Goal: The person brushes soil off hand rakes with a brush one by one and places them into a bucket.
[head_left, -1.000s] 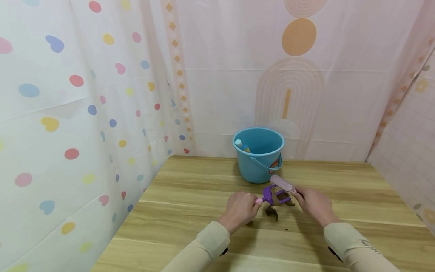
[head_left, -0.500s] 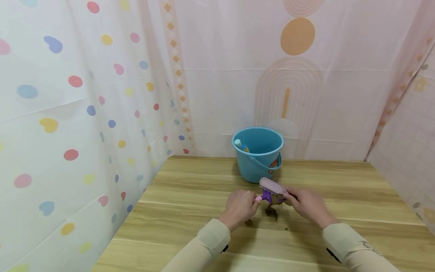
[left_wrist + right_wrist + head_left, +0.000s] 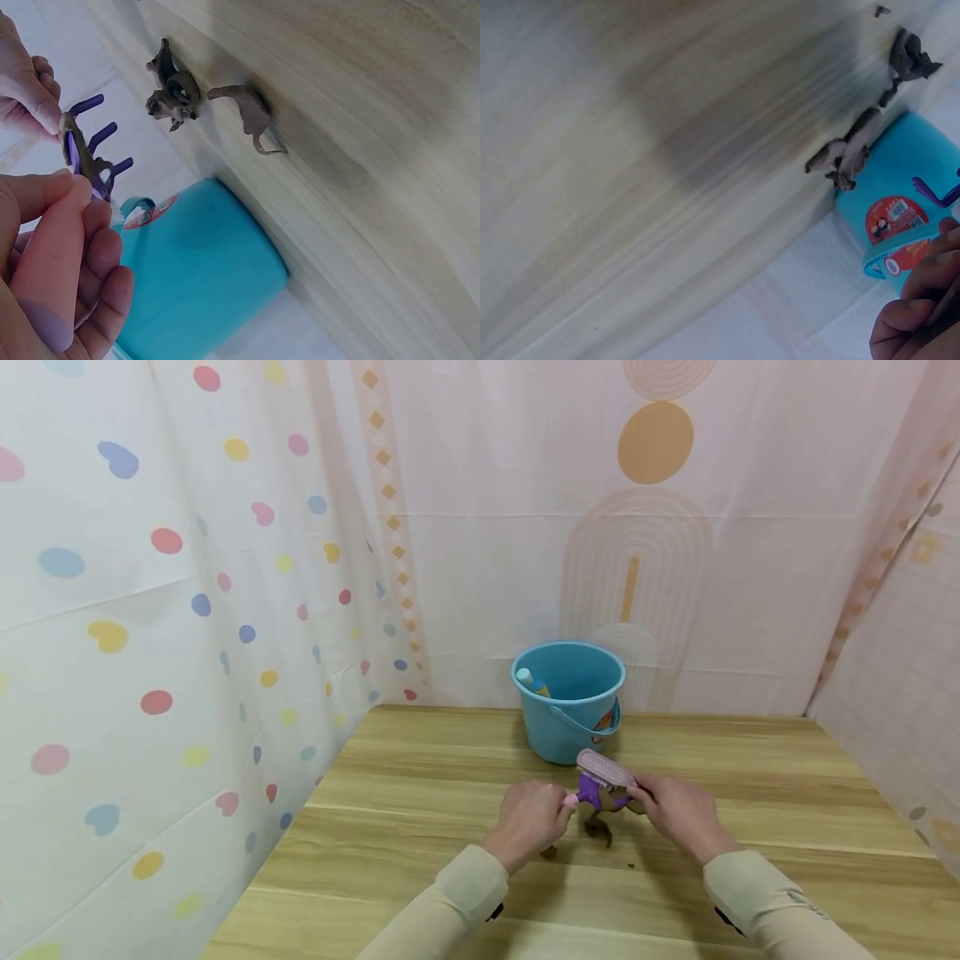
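Compared with a second ago, you have shifted the pink brush (image 3: 604, 768) leftward: it sat out over the tines then, and now it covers more of the head of the purple rake (image 3: 589, 791). Since half a second ago the brush has barely moved, and your left grip (image 3: 528, 818) has stayed nearly in place. The brown clumps (image 3: 176, 88) on the tabletop (image 3: 420, 793) lie as they did.

Your left grip is closed around the rake's pink handle (image 3: 52, 262), with its head pointing right, held up in front of the blue bucket (image 3: 555, 739). Your right grip (image 3: 678, 814) holds the brush by its handle end, the brush head reaching left above the rake. You cannot tell from these views whether the bristles touch the rake.

The rake has a smooth handle with a purple butt end, and three purple tines (image 3: 103, 136) show in the left wrist view; brown matter clings along its head. The brush has a long, rounded, pale pink back, bristles facing down. The clumps beneath look curled and ragged, with a small crumb (image 3: 631, 865) nearer you.
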A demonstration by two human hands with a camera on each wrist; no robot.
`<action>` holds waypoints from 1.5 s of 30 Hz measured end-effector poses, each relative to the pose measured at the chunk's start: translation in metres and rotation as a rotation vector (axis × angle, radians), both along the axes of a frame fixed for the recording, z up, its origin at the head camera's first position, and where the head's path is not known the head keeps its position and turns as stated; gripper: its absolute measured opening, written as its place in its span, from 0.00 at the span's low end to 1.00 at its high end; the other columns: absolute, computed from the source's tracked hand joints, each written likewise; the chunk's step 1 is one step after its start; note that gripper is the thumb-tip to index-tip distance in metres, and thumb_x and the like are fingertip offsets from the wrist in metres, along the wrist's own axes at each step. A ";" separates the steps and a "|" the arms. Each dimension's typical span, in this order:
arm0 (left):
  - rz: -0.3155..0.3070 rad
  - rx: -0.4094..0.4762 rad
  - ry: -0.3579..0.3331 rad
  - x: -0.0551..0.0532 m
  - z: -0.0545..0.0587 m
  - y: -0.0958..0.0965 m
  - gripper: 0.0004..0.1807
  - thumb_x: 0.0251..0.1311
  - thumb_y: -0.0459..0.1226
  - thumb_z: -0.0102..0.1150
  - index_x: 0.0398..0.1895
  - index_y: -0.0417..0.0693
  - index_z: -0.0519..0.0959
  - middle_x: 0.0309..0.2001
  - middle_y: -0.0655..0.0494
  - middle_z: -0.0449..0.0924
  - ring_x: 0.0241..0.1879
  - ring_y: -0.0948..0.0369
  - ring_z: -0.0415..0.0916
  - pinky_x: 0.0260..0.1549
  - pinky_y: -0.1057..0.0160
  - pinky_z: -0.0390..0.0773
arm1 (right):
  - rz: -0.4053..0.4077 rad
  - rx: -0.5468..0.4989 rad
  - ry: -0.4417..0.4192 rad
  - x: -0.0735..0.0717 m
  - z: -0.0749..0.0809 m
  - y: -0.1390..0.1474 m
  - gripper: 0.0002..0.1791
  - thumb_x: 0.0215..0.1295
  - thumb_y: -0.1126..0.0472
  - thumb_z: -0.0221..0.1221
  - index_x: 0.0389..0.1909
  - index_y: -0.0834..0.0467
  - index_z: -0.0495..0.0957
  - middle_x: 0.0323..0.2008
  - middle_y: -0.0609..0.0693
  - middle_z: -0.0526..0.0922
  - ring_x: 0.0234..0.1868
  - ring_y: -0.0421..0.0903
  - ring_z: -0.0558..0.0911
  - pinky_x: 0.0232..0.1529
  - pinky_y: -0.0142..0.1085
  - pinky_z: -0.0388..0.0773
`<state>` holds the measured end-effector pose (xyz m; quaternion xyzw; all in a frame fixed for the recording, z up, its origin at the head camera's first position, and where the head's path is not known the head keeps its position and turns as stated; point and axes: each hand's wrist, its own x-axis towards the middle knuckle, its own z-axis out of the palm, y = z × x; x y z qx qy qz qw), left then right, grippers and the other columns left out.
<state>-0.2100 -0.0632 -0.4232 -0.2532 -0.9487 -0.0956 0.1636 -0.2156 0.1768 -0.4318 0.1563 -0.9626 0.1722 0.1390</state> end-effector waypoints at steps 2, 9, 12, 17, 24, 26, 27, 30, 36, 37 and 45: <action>-0.003 -0.007 0.011 -0.001 -0.002 0.000 0.25 0.68 0.48 0.58 0.11 0.56 0.65 0.12 0.64 0.60 0.13 0.66 0.60 0.12 0.65 0.62 | -0.004 0.012 0.025 0.000 -0.001 -0.001 0.14 0.69 0.55 0.61 0.50 0.56 0.85 0.33 0.53 0.86 0.22 0.44 0.73 0.18 0.40 0.65; -0.016 -0.002 0.089 -0.003 -0.004 0.000 0.26 0.67 0.46 0.59 0.10 0.56 0.64 0.12 0.64 0.59 0.12 0.66 0.60 0.12 0.65 0.61 | -0.033 0.009 0.008 -0.001 -0.001 -0.002 0.11 0.71 0.54 0.59 0.46 0.54 0.84 0.27 0.50 0.83 0.20 0.44 0.72 0.15 0.40 0.64; -0.019 0.009 0.095 -0.002 -0.004 0.000 0.27 0.66 0.46 0.60 0.10 0.56 0.63 0.12 0.64 0.59 0.12 0.66 0.58 0.12 0.65 0.61 | -0.047 0.028 0.012 -0.003 -0.002 0.003 0.11 0.71 0.54 0.58 0.44 0.55 0.83 0.28 0.52 0.84 0.21 0.47 0.77 0.15 0.41 0.66; -0.042 0.036 0.058 -0.001 -0.004 0.000 0.26 0.66 0.46 0.61 0.10 0.56 0.65 0.12 0.65 0.58 0.13 0.66 0.57 0.12 0.67 0.59 | -0.076 0.017 -0.034 -0.003 0.000 0.015 0.15 0.73 0.55 0.56 0.51 0.59 0.82 0.39 0.59 0.86 0.30 0.55 0.84 0.17 0.43 0.69; 0.004 0.032 -0.004 -0.002 -0.001 0.002 0.24 0.66 0.46 0.60 0.11 0.56 0.66 0.13 0.64 0.62 0.14 0.66 0.61 0.13 0.65 0.63 | 0.005 -0.084 0.018 0.002 0.009 0.009 0.17 0.72 0.52 0.57 0.54 0.58 0.82 0.40 0.55 0.87 0.30 0.49 0.82 0.25 0.46 0.73; 0.012 0.032 -0.004 -0.003 0.001 0.002 0.24 0.66 0.46 0.60 0.12 0.56 0.67 0.14 0.64 0.63 0.15 0.66 0.62 0.14 0.65 0.64 | 0.057 -0.082 0.049 0.003 0.010 0.005 0.16 0.71 0.53 0.59 0.51 0.58 0.84 0.38 0.53 0.87 0.32 0.49 0.83 0.29 0.47 0.76; 0.013 0.031 -0.006 -0.002 0.002 0.002 0.23 0.66 0.46 0.60 0.12 0.56 0.68 0.14 0.64 0.63 0.15 0.67 0.62 0.14 0.65 0.64 | 0.071 -0.077 0.057 0.004 0.010 0.004 0.15 0.70 0.54 0.60 0.50 0.58 0.84 0.37 0.52 0.87 0.31 0.48 0.83 0.29 0.47 0.77; 0.012 0.027 -0.007 -0.002 0.003 0.001 0.22 0.66 0.47 0.60 0.13 0.56 0.68 0.14 0.64 0.64 0.16 0.67 0.63 0.15 0.65 0.65 | 0.068 -0.050 0.054 0.005 0.007 0.004 0.15 0.69 0.55 0.61 0.50 0.58 0.84 0.36 0.53 0.87 0.28 0.46 0.82 0.27 0.45 0.75; -0.007 0.034 0.007 -0.001 0.003 0.000 0.24 0.67 0.47 0.59 0.13 0.56 0.67 0.13 0.64 0.61 0.15 0.67 0.60 0.14 0.68 0.62 | 0.019 -0.022 0.080 0.004 0.003 0.005 0.15 0.69 0.55 0.61 0.50 0.58 0.84 0.33 0.53 0.87 0.22 0.44 0.76 0.20 0.41 0.68; -0.009 0.036 0.012 0.000 0.002 0.000 0.24 0.67 0.47 0.59 0.13 0.56 0.67 0.13 0.64 0.61 0.15 0.67 0.60 0.14 0.68 0.61 | 0.017 -0.018 0.088 0.004 0.003 0.005 0.15 0.68 0.55 0.61 0.50 0.58 0.85 0.33 0.53 0.87 0.22 0.45 0.76 0.19 0.42 0.68; -0.009 0.046 0.044 -0.001 0.001 -0.001 0.24 0.66 0.46 0.60 0.12 0.57 0.66 0.13 0.65 0.58 0.14 0.67 0.58 0.13 0.68 0.59 | -0.032 -0.013 0.065 0.004 0.003 0.004 0.14 0.70 0.54 0.60 0.49 0.56 0.84 0.28 0.52 0.84 0.20 0.45 0.73 0.16 0.41 0.63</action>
